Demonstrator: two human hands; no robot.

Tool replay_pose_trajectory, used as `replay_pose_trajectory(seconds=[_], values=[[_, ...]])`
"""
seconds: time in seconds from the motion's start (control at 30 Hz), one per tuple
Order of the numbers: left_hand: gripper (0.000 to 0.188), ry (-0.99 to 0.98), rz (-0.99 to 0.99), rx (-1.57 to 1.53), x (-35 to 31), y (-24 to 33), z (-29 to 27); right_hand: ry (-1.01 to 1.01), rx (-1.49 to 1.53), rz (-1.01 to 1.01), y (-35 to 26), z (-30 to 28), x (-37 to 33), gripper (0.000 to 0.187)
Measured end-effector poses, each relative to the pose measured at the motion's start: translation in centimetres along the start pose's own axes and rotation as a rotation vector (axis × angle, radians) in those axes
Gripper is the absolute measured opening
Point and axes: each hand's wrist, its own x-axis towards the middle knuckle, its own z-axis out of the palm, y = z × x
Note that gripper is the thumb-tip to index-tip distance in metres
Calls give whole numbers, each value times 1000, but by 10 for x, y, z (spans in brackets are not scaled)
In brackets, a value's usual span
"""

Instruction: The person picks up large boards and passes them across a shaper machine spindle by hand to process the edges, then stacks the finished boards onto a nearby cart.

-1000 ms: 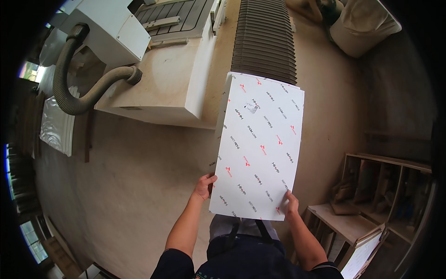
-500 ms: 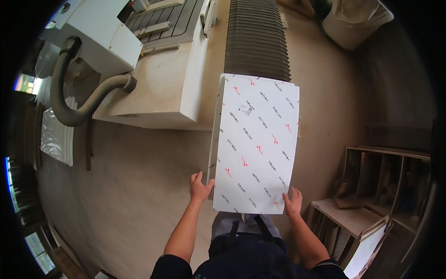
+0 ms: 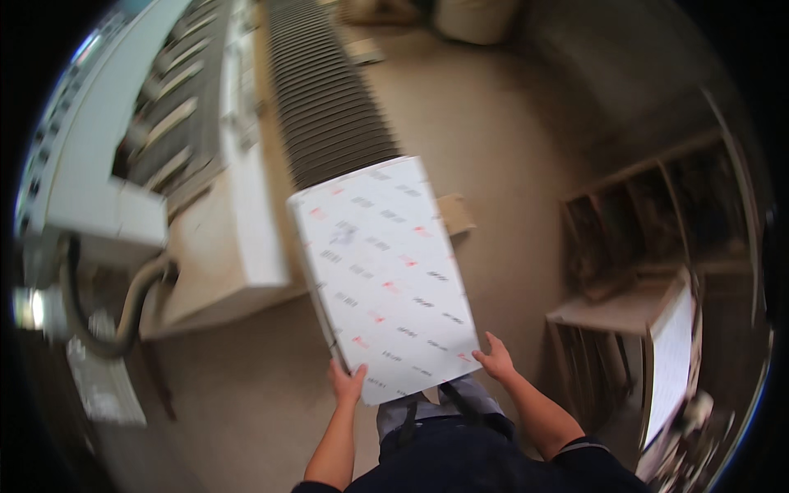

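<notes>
A rectangular board [image 3: 386, 279], wrapped in white film with red and dark print, stretches out in front of my body. A second edge shows along its left side, so at least one more board may lie under it. My left hand [image 3: 348, 383] grips its near left edge, thumb on top and fingers at the side. At the near right corner my right hand [image 3: 495, 358] holds it the same way. The fingertips beneath the board are hidden. Its far end overlaps a dark ribbed bellows cover [image 3: 329, 90] in the view.
On the left stands a large white machine [image 3: 205, 263] with a slatted bed and a bent grey hose [image 3: 131, 316]. To the right are wooden shelving [image 3: 625, 185] and a low wooden stand [image 3: 608, 311] with a white panel [image 3: 670, 370] upright against it. Motion blurs the surroundings.
My view has swung to the right, so the machine and bellows sit farther left. The board now tilts, its far end leaning left. Both hands keep their hold.
</notes>
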Motion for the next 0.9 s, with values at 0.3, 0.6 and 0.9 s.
replay_pose_trajectory(seconds=[0.3, 0.6, 0.9], values=[[72, 245, 802, 287, -20, 80, 22, 427, 154, 293, 150, -108, -108, 55], [37, -409, 1268, 248, -181, 218, 215, 1409, 466, 602, 397, -211, -277, 33], [41, -790, 1294, 305, -398, 363, 420, 1482, 272, 866, 586, -333, -384, 49]])
